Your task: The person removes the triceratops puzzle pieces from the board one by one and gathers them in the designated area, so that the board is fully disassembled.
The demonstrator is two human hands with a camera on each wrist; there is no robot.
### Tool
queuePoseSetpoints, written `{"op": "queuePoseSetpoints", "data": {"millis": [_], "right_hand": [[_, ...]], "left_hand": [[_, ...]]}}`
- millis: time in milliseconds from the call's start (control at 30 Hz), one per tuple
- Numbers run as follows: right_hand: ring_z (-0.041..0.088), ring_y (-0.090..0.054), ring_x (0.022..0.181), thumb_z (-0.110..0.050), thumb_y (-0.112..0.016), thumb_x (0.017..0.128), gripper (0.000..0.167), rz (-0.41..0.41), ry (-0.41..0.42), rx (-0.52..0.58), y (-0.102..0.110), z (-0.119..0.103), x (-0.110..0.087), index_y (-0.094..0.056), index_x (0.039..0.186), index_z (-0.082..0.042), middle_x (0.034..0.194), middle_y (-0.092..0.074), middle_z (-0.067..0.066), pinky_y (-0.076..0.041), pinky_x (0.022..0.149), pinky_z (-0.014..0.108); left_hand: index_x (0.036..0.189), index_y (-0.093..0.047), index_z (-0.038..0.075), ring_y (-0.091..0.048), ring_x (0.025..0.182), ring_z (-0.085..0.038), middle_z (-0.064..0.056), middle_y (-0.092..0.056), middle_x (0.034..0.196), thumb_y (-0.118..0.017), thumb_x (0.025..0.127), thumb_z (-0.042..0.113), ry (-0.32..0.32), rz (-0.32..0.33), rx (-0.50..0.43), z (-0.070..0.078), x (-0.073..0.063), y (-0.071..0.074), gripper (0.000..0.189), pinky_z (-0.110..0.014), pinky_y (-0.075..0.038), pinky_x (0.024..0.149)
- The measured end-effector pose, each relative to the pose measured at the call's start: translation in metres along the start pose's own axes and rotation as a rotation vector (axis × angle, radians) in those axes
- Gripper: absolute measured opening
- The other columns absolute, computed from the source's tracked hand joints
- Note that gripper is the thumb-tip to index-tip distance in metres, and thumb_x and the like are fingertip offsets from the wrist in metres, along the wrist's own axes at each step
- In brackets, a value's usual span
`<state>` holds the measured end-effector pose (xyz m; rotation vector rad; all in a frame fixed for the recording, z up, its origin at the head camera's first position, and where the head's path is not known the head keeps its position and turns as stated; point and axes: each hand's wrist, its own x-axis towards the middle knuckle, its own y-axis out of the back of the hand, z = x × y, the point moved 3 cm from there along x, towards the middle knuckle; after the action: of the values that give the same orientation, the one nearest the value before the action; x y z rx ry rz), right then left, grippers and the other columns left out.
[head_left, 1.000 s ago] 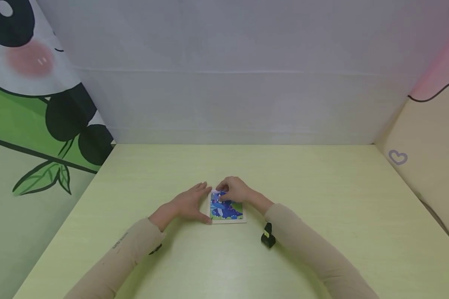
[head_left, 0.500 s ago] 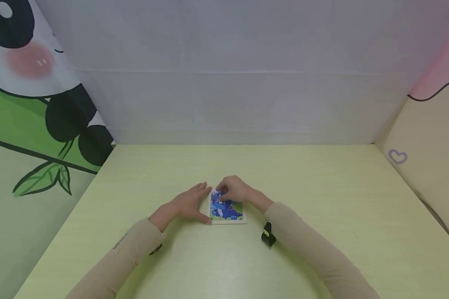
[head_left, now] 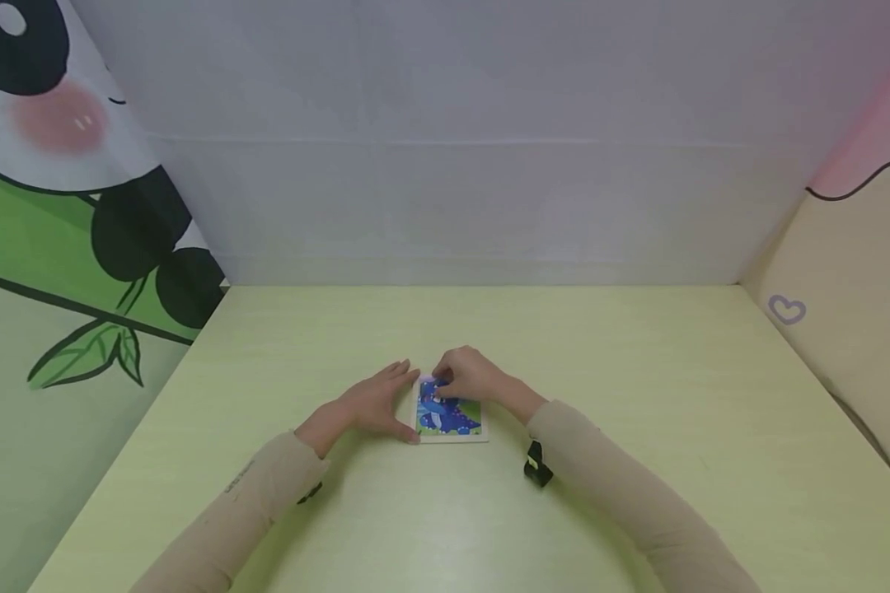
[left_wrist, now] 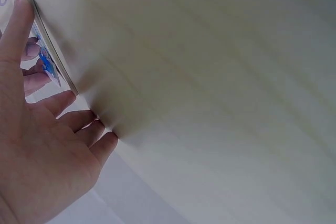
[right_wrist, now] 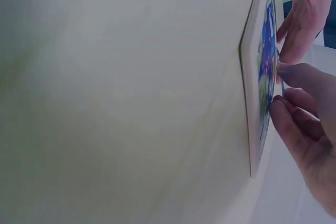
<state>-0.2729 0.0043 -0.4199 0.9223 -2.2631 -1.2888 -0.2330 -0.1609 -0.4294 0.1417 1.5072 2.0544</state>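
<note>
A small square jigsaw puzzle (head_left: 451, 422) with a blue dinosaur picture and a pale frame lies flat on the table. At its left side rests my left hand (head_left: 374, 405), thumb at the near corner and straight fingers by the far corner. Over the puzzle's far left part, my right hand (head_left: 473, 375) pinches a thin puzzle piece (left_wrist: 48, 65) between thumb and fingers. That piece looks tilted up from the board in the left wrist view. Seen from the right wrist, the puzzle frame (right_wrist: 252, 87) is nearly edge-on, with the pinching fingers (right_wrist: 296, 77) close over the picture. The right hand hides the puzzle's far right corner.
The pale wooden table (head_left: 623, 354) extends around both hands. A grey-white wall panel (head_left: 445, 206) stands behind it, with printed panels on the left and right. A black wrist device (head_left: 537, 465) hangs under the right sleeve.
My right hand has edged very slightly right and away from me, with its fingers still over the puzzle's far left part. The left hand and the puzzle frame have stayed in place.
</note>
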Motion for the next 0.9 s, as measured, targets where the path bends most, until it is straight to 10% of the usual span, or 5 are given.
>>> {"op": "queuePoseSetpoints", "data": {"millis": [900], "right_hand": [[0.017, -0.058, 0.083, -0.014, -0.066, 0.079, 0.026, 0.06, -0.026, -0.034, 0.044, 0.043, -0.05, -0.068, 0.103, -0.003, 0.098, -0.065, 0.005, -0.049, 0.069, 0.025]], "left_hand": [[0.144, -0.024, 0.007, -0.009, 0.138, -0.031, -0.015, -0.012, 0.15, -0.073, 0.062, 0.058, 0.031, -0.006, 0.019, 0.002, 0.001, -0.002, 0.108, -0.049, -0.018, 0.109]]}}
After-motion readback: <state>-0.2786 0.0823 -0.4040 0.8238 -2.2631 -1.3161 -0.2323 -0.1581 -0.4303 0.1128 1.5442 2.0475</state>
